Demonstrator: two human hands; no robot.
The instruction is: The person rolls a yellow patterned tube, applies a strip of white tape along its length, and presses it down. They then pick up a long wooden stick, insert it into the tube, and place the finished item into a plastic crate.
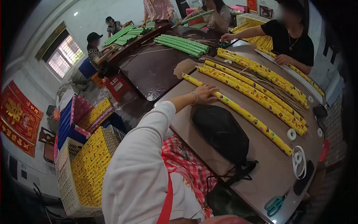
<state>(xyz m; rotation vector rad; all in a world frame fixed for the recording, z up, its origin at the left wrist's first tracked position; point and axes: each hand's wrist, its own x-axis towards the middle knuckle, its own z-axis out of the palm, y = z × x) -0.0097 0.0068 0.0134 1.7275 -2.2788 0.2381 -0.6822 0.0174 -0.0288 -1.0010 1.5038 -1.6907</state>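
Observation:
My left hand (pixel 206 93), reaching in from a white sleeve, is closed around a long yellow patterned paper tube (pixel 253 122) near its far end. The tube lies slantwise across the brown table (pixel 268 171). Just below the hand is a black mesh bag (pixel 220 130) with a cord. Beyond the held tube lie several more yellow tubes (pixel 250 95), side by side with thin brown sticks. My right hand is not visible.
White tape rolls (pixel 292 134) and teal scissors (pixel 275 204) lie on the table's right side. Green tubes (pixel 182 45) lie at the back. A crate (pixel 67 179) of yellow tubes stands at left. A co-worker in black (pixel 291 41) sits across; others work behind.

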